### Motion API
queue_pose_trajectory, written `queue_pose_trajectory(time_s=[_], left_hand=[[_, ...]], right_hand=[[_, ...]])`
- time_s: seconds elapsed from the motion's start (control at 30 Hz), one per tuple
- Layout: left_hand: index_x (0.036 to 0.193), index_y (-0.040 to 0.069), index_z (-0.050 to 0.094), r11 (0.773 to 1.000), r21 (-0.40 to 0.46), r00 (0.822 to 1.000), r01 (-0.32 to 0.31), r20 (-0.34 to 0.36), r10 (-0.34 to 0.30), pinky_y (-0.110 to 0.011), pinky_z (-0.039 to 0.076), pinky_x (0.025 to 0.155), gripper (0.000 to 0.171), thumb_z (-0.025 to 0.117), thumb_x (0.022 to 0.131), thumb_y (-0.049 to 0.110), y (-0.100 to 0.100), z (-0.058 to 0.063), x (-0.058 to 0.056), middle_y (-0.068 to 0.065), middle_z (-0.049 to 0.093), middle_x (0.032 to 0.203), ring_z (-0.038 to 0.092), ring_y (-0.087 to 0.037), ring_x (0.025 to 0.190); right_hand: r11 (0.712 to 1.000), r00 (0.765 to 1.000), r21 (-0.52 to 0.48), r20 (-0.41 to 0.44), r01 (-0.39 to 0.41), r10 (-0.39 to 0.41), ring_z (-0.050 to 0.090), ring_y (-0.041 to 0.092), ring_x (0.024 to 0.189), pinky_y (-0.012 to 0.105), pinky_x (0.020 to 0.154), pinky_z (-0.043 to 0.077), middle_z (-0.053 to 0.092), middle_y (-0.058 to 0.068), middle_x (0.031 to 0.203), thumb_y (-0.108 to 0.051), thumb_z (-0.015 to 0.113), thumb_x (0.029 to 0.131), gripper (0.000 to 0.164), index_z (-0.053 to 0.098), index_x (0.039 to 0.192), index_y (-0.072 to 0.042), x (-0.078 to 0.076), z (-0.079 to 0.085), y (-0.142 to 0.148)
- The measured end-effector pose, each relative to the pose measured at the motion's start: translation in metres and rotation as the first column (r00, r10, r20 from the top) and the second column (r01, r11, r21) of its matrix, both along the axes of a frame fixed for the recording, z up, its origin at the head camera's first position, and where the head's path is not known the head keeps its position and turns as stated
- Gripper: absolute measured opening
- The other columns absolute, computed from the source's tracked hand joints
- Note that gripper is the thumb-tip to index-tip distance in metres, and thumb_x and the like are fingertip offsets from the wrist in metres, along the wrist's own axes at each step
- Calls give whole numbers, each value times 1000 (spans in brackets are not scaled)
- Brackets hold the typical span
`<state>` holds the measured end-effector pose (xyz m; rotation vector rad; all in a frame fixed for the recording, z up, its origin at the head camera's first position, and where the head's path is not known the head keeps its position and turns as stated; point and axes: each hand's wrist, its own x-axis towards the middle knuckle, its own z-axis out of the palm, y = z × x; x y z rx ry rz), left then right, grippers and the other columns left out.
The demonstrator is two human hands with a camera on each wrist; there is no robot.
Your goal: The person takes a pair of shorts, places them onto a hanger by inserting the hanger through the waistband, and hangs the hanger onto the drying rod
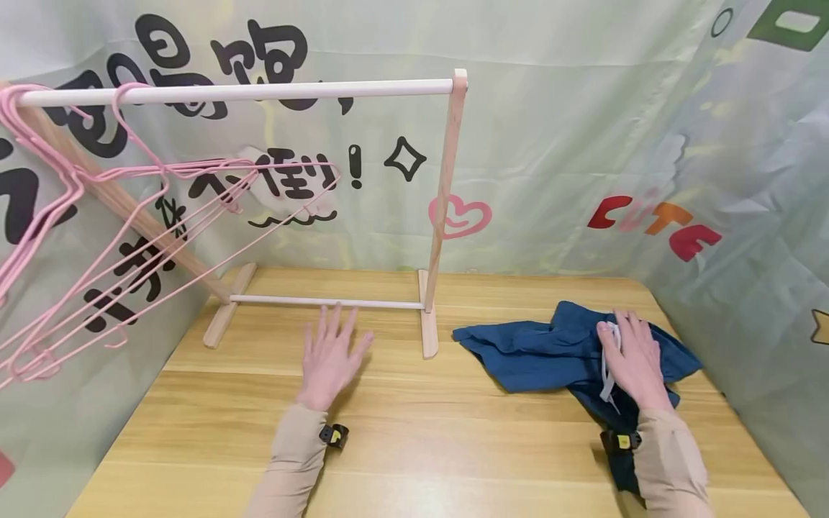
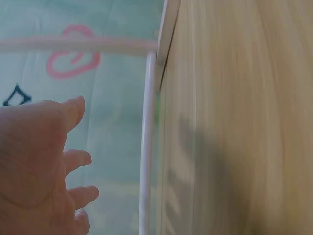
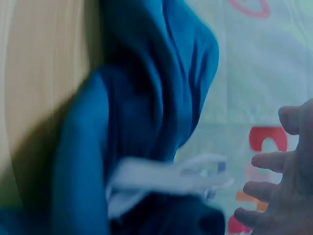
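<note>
A crumpled dark blue garment (image 1: 527, 352) with a white drawstring (image 1: 606, 378) lies on the right side of the table. Over its right part is my right hand (image 1: 635, 356), fingers extended. The right wrist view has those fingers (image 3: 266, 191) beside the cloth (image 3: 146, 98), with a gap between. My left hand (image 1: 330, 360) is spread over the table, in front of the rack's white lower bar (image 1: 330, 301), and holds nothing. In the left wrist view its thumb (image 2: 73, 112) and fingers stand apart from that bar (image 2: 146, 147).
A wooden rack (image 1: 447, 187) with a white top rail (image 1: 259, 91) stands at the back left of the table (image 1: 421, 439). Several pink hangers (image 1: 162, 169) hang at the rail's left end. Printed cloth walls (image 1: 557, 144) enclose the back and sides.
</note>
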<state>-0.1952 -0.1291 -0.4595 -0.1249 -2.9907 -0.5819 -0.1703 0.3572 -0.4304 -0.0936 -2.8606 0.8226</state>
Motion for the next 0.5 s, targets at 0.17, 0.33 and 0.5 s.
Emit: queue_pose_trajectory(time_s=[0.17,0.33,0.5], left_hand=[[160,20,28,995,-11,994,100,-51,-101,-60,3,125,68,36,104,59,31,-1,4,-11,12,170,3,-34,159],[157,20,35,964,-33,962,265,-64,-267,-59,13,125,64,41,104,55,71,1,7,-13,23,167,17,-36,157],[158,20,33,889,-61,889,454,-27,-456,-56,19,125,62,40,105,52,115,3,5,-12,28,166,23,-35,155]], right_hand=[[1000,998,3,64,10,-10,0,66,144,79,111,3,6,45,156,-47,19,109,74,12,154,12,-5,-2,24],[999,986,24,163,33,-37,-1,68,142,80,109,2,4,45,156,-45,19,109,73,8,155,10,-10,-9,40],[995,971,89,230,51,-71,7,70,138,80,108,7,9,46,154,-34,39,105,75,5,155,10,-15,-17,49]])
